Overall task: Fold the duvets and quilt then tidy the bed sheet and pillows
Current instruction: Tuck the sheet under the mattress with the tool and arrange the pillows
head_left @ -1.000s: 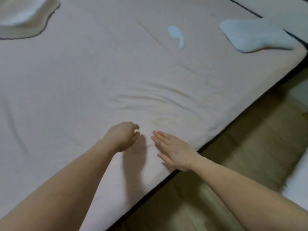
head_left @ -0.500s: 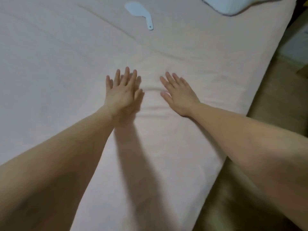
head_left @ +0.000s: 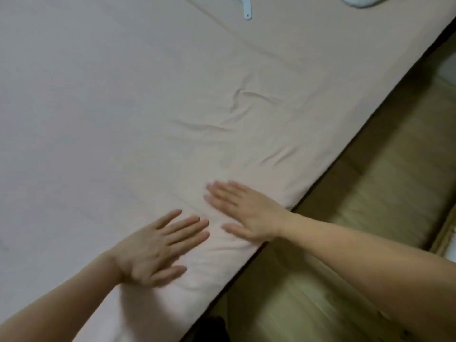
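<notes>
Both hands lie flat, palms down, fingers straight and spread, holding nothing. Left hand (head_left: pixel 158 250) presses the pink bed sheet (head_left: pixel 98 119) near the mattress edge; right hand (head_left: pixel 244 213) rests just beside it, closer to that edge, slightly blurred. Creases (head_left: pixel 237 114) mark the sheet beyond the fingertips. Farther off, a pale blue handled object (head_left: pixel 246 8) lies on the sheet, and a pale blue pillow (head_left: pixel 360 1) sits at the top border. Wooden floor (head_left: pixel 370 193) runs alongside the bed.

Dim warm light, hands seemingly motion-blurred
</notes>
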`<state>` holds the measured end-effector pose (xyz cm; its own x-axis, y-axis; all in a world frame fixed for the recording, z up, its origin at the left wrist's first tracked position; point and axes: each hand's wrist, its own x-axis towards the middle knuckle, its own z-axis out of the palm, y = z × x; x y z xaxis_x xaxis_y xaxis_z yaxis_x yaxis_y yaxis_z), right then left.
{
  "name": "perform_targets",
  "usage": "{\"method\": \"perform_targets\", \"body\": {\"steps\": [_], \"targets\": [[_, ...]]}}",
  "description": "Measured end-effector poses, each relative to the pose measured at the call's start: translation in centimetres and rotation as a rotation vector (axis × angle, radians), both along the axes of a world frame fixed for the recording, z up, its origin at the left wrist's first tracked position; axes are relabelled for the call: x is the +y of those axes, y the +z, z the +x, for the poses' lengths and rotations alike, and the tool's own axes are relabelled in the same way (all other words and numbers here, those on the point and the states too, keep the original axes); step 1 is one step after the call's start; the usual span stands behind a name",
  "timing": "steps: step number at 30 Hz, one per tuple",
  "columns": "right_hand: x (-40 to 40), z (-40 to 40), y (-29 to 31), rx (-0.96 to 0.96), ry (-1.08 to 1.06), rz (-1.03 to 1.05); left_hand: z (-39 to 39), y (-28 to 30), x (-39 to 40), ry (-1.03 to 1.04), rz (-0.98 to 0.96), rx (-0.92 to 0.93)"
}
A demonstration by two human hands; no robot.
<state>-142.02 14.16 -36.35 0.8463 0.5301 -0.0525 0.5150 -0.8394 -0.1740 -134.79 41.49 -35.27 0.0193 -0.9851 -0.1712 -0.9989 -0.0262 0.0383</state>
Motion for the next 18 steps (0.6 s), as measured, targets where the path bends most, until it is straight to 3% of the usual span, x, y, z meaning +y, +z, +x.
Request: {"method": "perform_targets", "body": {"steps": [2, 3, 4, 6, 8, 10, 12, 15, 16, 18], "targets": [[0.9, 2.7, 0.0, -0.008, -0.574, -0.007, 0.6, 0.2, -0.5, 0.483, -0.089, -0.069], [2.0, 3.2, -0.1, 0.043, -0.686, -0.028, 0.8, 0.0, -0.8, 0.77, -0.109, -0.065], [4.1, 2.5, -1.0, 0.019, -0.655, -0.03, 0.1, -0.8, -0.4, 0.97, -0.106, -0.06], [9.2, -0.8, -2.4, -0.046, -0.322, -0.003, -3.3, -2.3, 1.3, 0.999, -0.07, -0.022], [13.5, -5.7, -2.5, 0.013, 0.066, -0.002, -8.3, -2.0, 5.7, 0.809, -0.013, 0.031], [14.0, -6.9, -1.9, 0.059, 0.185, -0.031, -11.9, -1.0, 10.9, 0.688, 0.058, 0.065], [13.5, -4.4, -0.9, 0.024, 0.035, -0.029, -12.0, -0.1, 15.3, 0.819, 0.06, 0.014], [15.0, 0.1, -0.3, 0.078, -0.417, -0.095, -8.6, 0.4, 16.9, 1.281, 0.007, -0.043], [16.6, 0.4, -0.5, 0.076, -0.473, -0.099, -7.7, 0.4, 16.5, 1.347, -0.017, -0.036], [22.1, -1.2, -1.8, 0.032, -0.349, -0.055, -8.4, -0.7, 17.3, 1.389, -0.017, -0.015]]}}
